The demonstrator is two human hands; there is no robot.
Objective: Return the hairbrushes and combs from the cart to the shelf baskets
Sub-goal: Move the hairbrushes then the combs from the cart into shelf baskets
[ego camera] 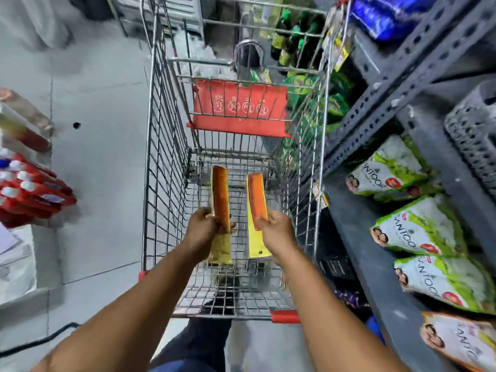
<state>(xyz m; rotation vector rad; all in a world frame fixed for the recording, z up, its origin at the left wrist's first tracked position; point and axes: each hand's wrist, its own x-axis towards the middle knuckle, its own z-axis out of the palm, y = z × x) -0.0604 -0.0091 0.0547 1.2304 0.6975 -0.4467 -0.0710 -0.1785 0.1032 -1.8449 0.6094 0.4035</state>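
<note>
Left hand (201, 230): fingers clenched around orange comb on yellow card (221, 200), above wire cart basket (166, 167).
Right hand (277, 230): fingers gripping second orange carded comb (257, 196), over same cart.

At the right of the frame, green-and-white packets (394, 170) on the shelf read "SANTOOR", seen upside down; the cart's red flap (239, 108) bears white prohibition pictograms, their small text unreadable.
</note>
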